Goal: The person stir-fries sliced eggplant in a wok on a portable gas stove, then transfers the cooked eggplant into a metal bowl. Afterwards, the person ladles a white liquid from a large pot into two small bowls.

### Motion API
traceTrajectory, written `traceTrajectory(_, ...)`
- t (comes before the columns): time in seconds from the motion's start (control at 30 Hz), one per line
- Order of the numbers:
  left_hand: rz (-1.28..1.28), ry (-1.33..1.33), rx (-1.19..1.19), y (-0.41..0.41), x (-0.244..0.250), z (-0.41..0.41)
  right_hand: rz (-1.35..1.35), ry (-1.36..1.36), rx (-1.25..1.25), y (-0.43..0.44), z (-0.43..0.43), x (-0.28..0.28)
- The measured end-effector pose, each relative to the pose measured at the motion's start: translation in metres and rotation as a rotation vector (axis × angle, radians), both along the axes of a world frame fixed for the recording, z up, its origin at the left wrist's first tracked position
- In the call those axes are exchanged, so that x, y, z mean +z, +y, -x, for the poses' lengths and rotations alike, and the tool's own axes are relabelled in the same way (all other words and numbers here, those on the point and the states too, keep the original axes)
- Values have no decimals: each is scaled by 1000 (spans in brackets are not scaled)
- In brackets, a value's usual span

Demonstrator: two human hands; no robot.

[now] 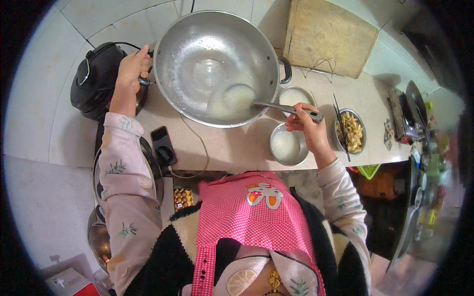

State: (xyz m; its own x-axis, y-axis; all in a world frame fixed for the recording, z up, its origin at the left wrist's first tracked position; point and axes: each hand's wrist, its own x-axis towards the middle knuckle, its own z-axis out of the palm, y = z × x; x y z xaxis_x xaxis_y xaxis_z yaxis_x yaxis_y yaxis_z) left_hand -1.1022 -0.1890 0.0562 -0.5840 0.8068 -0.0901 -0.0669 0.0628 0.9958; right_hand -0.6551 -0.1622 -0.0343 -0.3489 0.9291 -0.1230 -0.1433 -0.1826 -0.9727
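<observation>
My left hand (134, 68) grips the left handle of a large metal wok (211, 40), which is tilted so that a cloudy whitish liquid (222, 103) pools at its lower right. My right hand (305, 125) holds the handle of a metal ladle (240, 94), whose bowl rests in that liquid. Just below the right hand stands a metal bowl (301, 153) partly filled with whitish content. A second metal bowl (294, 97) with similar content is behind the ladle handle. To the right, black chopsticks (340, 125) lie across a metal bowl of yellowish food pieces (351, 131).
A black electric cooker (96, 81) stands at the left, near a smartphone (164, 146) with a white cable (205, 148). A wooden cutting board (327, 37) leans at the back wall. A portable stove (401, 114) is at far right. Eggs (181, 198) sit below the counter edge.
</observation>
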Motion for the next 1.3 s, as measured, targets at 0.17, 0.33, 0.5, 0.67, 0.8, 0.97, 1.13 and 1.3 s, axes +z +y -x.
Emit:
traceTrajectory(0.17, 2, 4, -35, 1, -5, 7, -242, -280, 274, 10, -19, 0)
traceTrajectory(0.33, 6, -4, -50, 5, -2, 5, -752, -1135, -118, 8, -153, -122)
traceTrajectory(0.5, 15, 17, -41, 0, -4, 10, 424, -420, -52, -54, -140, -122)
traceTrajectory(0.67, 52, 34, -61, 4, 2, 3, 312, -308, -107, -71, -152, -116)
traceTrajectory(0.8, 61, 25, -47, 1, -1, 9, 327, -421, -224, -87, -188, -72)
traceTrajectory(0.97, 49, 36, -81, 2, -3, 8, 346, -533, -260, -104, -216, -37)
traceTrajectory(1.13, 30, -13, -64, 4, -5, 9, 333, -464, -220, -108, -191, -42)
traceTrajectory(1.3, 30, -22, -75, 5, -5, 9, 370, -351, -106, -87, -140, -83)
